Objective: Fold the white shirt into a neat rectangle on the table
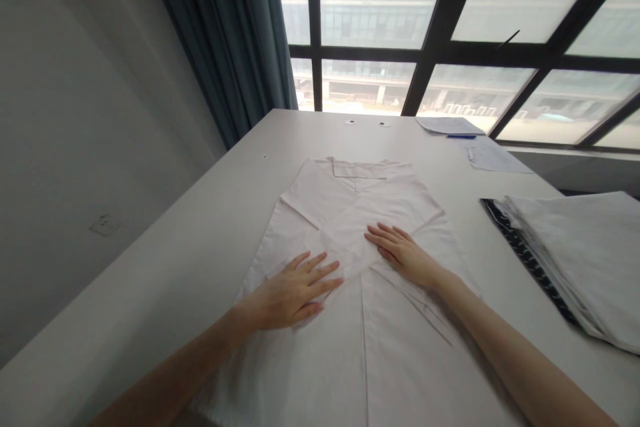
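At lower centre, a white garment (345, 307) is apparently being smoothed on the bench (200, 247) by the left hand (293, 293) and right hand (403, 255), both open, flat and gripping nothing; light, outward strokes are seemingly being called for next.

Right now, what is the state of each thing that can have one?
White garment: spread out, creased
Left hand: open, palm down
Right hand: open, palm down
Blue curtain: drawn aside
White cloth stack: lying layered
Blue pen: lying
Papers: lying flat
Window: open or shut unclear
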The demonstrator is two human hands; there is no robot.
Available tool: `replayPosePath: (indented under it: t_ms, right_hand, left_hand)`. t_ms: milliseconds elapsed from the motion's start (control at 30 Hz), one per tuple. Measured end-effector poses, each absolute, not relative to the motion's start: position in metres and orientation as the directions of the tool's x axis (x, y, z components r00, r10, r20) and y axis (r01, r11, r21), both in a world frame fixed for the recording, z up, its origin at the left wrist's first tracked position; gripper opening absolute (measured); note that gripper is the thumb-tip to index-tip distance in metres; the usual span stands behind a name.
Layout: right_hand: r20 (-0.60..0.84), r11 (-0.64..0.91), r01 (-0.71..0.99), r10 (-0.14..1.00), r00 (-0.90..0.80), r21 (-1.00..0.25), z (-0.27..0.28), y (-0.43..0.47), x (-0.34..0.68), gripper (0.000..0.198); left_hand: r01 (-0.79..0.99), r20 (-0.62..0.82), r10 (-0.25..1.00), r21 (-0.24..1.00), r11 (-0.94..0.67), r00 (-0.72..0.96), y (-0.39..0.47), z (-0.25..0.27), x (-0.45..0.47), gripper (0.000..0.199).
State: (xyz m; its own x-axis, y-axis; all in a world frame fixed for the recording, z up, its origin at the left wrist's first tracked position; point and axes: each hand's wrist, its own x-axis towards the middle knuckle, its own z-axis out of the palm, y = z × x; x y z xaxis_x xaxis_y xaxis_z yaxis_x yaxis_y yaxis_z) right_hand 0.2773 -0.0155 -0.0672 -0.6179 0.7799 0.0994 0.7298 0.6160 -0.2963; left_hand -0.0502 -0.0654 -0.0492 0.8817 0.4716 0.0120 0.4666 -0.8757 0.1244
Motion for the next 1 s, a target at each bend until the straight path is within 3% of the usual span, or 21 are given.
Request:
replayPosePath:
  t_ms: [200, 467, 700, 800, 1000]
  right_hand:
    - [0.031, 0.458, 0.866, 0.886, -0.462, -0.202, -0.077, -0.002, 0.303, 0.051]
    - [0.059, 0.242, 0.969, 0.969, -0.239, -0.055, -0.091, 0.026, 0.374, 0.055]
    - [0.071, 0.118, 0.993, 0.991, -0.116, -0.023, -0.085, 0.033, 0.385, 0.052]
    - [0.121, 0.166, 0.985, 0.980, -0.160, -0.040, -0.081, 0.026, 0.358, 0.051]
    - [0.126, 0.583, 0.774, 0.811, -0.571, -0.248, -0.067, -0.010, 0.270, 0.048]
  left_hand:
    - [0.457, 0.021, 0.464, 0.136, -0.879, 0.886, -0.064, -0.050, -0.052, 0.054]
    - [0.459, -0.007, 0.464, 0.162, -0.873, 0.886, -0.064, -0.047, -0.053, 0.053]
    - [0.470, 0.025, 0.483, 0.186, -0.863, 0.875, -0.065, -0.048, -0.050, 0.051]
    - [0.472, 0.060, 0.490, 0.191, -0.861, 0.870, -0.065, -0.050, -0.050, 0.051]
    - [0.472, 0.076, 0.489, 0.175, -0.864, 0.869, -0.066, -0.052, -0.050, 0.054]
